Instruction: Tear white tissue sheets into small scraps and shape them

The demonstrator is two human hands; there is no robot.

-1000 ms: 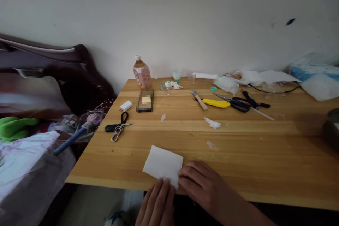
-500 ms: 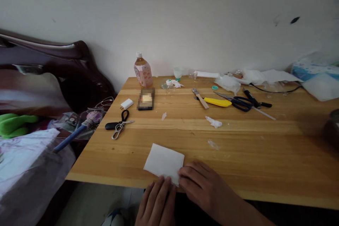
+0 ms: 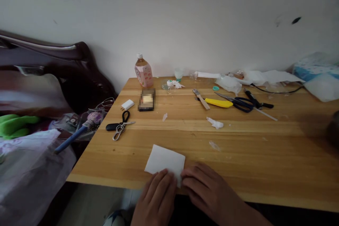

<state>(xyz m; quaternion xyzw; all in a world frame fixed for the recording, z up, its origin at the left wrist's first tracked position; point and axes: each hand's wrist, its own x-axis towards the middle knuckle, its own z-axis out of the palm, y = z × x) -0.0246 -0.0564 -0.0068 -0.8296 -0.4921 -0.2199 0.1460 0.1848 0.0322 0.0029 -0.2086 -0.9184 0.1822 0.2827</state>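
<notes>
A folded white paper lies near the front edge of the wooden table, a little askew. My left hand rests on its near edge, fingers stretched out side by side and pressing it down. At the paper's right corner is my right hand, its fingers curled in and pinching the edge. The right thumb is mostly hidden beneath the other fingers. Both hands touch the same sheet, close to each other.
Beyond the paper lie a key set, a white charger plug, a drink bottle, a yellow utility knife and dark-handled scissors. Crumpled scraps sit mid-table. A bed stands at the left.
My left hand has slid slightly up and further onto the paper. The right hand stays at the corner, and the whole view has shifted a little.
</notes>
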